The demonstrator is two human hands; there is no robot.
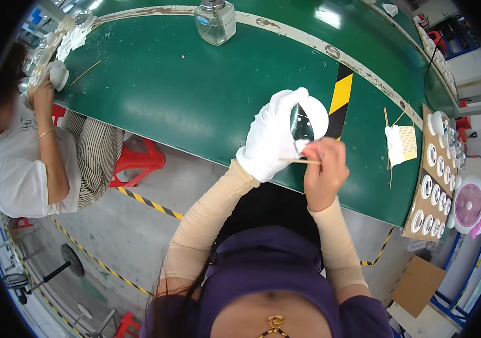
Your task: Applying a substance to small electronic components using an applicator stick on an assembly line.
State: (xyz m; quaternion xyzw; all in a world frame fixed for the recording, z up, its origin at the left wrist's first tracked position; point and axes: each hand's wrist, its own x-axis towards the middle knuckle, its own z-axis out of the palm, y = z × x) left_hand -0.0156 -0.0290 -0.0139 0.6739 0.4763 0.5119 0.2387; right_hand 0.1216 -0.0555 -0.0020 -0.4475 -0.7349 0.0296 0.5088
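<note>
My left hand [267, 132], in a white glove, is closed around a white round housing [320, 117] with a dark, glossy curved face [300, 121]. It holds the piece up over the near part of the green table. My right hand [328, 169] is bare and pinches a thin wooden stick [292, 160], whose one end points left toward the glove's wrist. A small white bit [301, 147] shows between the right fingertips and the glossy face; whether it is cloth or part of the glove I cannot tell.
On the green table [156, 73] stands a glass bottle [215, 27] at the far edge. To the right lie a white cloth [394, 147] with sticks, a yellow-black tape strip [341, 94], and a board [426, 183] of white rings. A seated co-worker [32, 163] at left handles a white piece [57, 75].
</note>
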